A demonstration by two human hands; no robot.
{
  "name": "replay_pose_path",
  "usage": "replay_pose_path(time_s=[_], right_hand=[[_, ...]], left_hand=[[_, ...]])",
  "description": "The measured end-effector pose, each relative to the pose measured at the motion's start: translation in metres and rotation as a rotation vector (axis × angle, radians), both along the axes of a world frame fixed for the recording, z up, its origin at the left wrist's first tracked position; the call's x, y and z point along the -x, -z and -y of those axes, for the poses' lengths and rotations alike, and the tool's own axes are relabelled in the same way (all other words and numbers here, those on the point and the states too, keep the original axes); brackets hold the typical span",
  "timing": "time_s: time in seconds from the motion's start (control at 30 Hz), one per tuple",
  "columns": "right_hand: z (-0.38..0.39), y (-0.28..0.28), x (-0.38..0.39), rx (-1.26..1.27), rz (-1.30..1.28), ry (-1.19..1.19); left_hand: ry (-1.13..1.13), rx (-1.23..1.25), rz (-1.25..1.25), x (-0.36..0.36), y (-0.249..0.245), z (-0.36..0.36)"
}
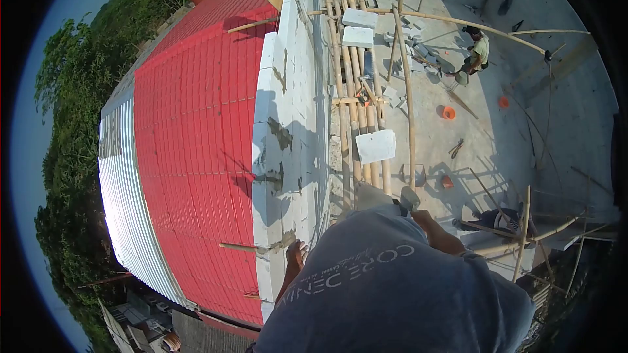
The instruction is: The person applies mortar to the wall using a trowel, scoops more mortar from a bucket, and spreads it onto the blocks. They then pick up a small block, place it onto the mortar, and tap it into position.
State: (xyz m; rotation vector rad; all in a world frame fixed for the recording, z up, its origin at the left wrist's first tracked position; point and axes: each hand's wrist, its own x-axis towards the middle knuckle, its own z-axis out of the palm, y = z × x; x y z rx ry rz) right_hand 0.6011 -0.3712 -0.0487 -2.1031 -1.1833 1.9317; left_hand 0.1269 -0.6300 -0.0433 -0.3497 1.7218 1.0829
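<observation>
My left hand (296, 252) is beside the white block wall (278, 157), near its top edge; its fingers look curled, and whether it touches the wall is hard to tell. On the right, my right hand (422, 216) is closed around the handle of a trowel (409, 199), whose grey blade points up and away from me. Grey mortar patches mark the wall joints. Ahead of me a white block (376, 146) lies on the bamboo scaffold poles (356, 111).
More white blocks (358, 36) rest farther along the poles. Below on the right are a concrete floor, orange buckets (448, 113) and a crouching person (479, 51). Another person (497, 219) is at lower right. A red roof (196, 157) adjoins the wall.
</observation>
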Motion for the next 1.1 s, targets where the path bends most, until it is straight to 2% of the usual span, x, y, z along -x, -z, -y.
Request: replay_pose_path(time_s=[0.07,0.23,0.27,0.3,0.37,0.4,0.43,0.5,0.57,0.63,0.67,0.77,0.8,0.87,0.93,1.03,1.1], right_hand=[[0.008,0.005,-0.002,-0.034,-0.066,-0.018],[0.02,-0.02,0.009,0.025,0.018,0.046],[0.023,-0.029,0.014,0.075,0.025,0.195],[0.024,-0.034,0.017,0.124,0.034,0.342],[0.027,-0.027,0.016,0.135,0.09,0.28],[0.033,-0.006,0.007,0.077,0.037,0.211],[0.039,0.005,-0.001,0.018,-0.017,0.141],[0.043,0.014,-0.01,-0.06,0.007,-0.016],[0.042,0.011,-0.014,-0.118,0.079,-0.187],[0.043,0.002,-0.014,-0.151,0.146,-0.38],[0.041,-0.005,-0.014,-0.177,0.174,-0.483],[0.037,-0.034,-0.005,-0.208,0.237,-0.691],[0.037,-0.027,-0.008,-0.211,0.229,-0.637],[0.041,-0.012,-0.012,-0.132,0.157,-0.327],[0.041,-0.009,-0.012,-0.078,0.09,-0.111],[0.044,-0.01,-0.013,-0.042,0.031,0.033],[0.046,-0.008,-0.016,-0.034,0.02,0.059]], left_hand=[[0.003,-0.044,0.046,0.014,0.067,0.022],[0.179,0.01,0.06,0.015,0.023,0.022],[0.23,0.012,0.048,0.016,0.019,0.022],[0.352,0.011,0.002,0.019,0.015,0.022],[0.872,0.011,-0.267,0.025,0.003,0.022],[1.046,0.01,-0.376,0.026,-0.003,0.023],[0.832,0.035,-0.227,0.025,-0.009,0.022],[0.208,0.008,0.033,0.013,-0.027,0.012],[0.245,0.03,0.025,0.012,-0.044,0.008],[0.255,0.04,0.009,0.012,-0.043,0.009],[0.147,0.036,0.042,0.01,-0.038,0.01],[0.174,0.012,0.03,0.011,-0.029,0.009],[0.372,0.056,-0.092,0.007,-0.048,0.002],[0.392,0.038,-0.099,0.001,-0.054,-0.008],[0.414,0.021,-0.109,0.012,-0.031,-0.008],[0.186,-0.153,0.253,0.041,0.036,0.01],[0.244,-0.135,0.181,0.032,0.003,-0.01]])
